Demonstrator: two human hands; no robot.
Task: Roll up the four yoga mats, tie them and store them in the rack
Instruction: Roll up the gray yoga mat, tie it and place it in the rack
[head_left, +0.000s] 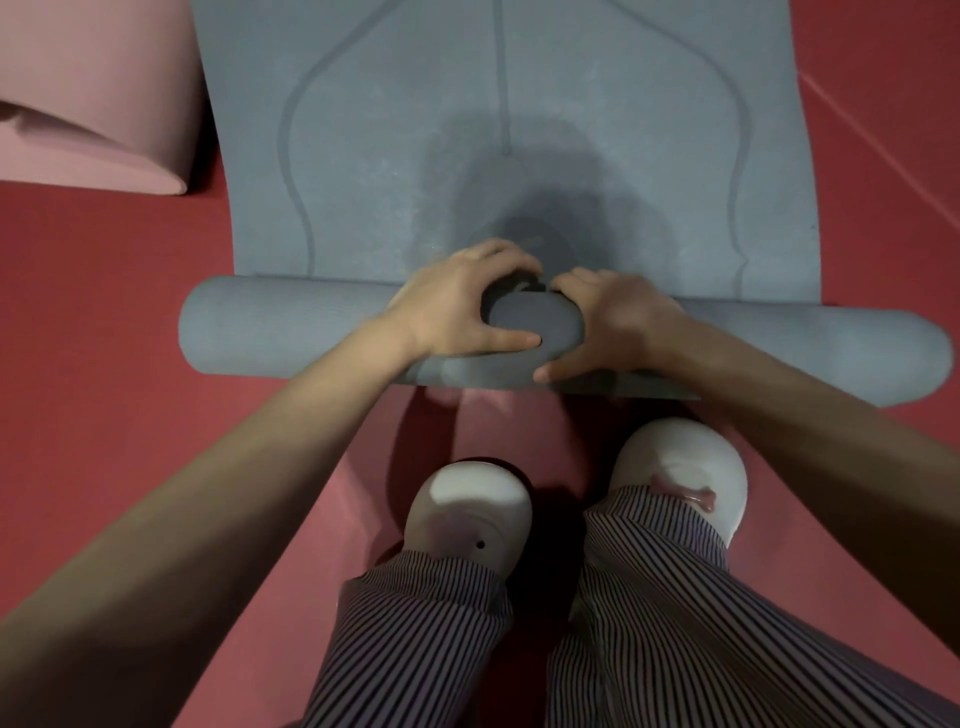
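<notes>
Head view, looking down over my own arms. The grey-blue yoga mat (498, 130) lies on the red floor (104, 270), its far part flat and spread away from me, its near part wound into a roll (291, 330) that runs left to right across the frame just ahead of my feet. Pale curved guide lines and one straight centre line are printed on the flat part.

My left hand (462, 301) sits on top of the roll near its middle, fingers (498, 254) curled over the far side where the roll meets the flat sheet, thumb (511, 341) pressed along the near side; it is clasped around the roll. My right hand (618, 317) sits just beside it, fingers bent over the far edge of the roll, thumb (558, 370) laid low on the near face; it too grips the roll. A short dark stretch of the roll shows between the two hands, whose fingertips almost meet at the top. The roll thus lies under both palms, enclosed between fingers on the far side and thumbs on the near side.

The roll's left end is flush and round; its right end reaches nearly to the frame edge. A thin loose edge of mat shows under the roll below my right hand.

Near me are two white shoes (467, 514) and striped trouser legs (675, 623). A pink mat (93, 104), partly folded or curled, lies at upper left, beside the grey-blue mat.
</notes>
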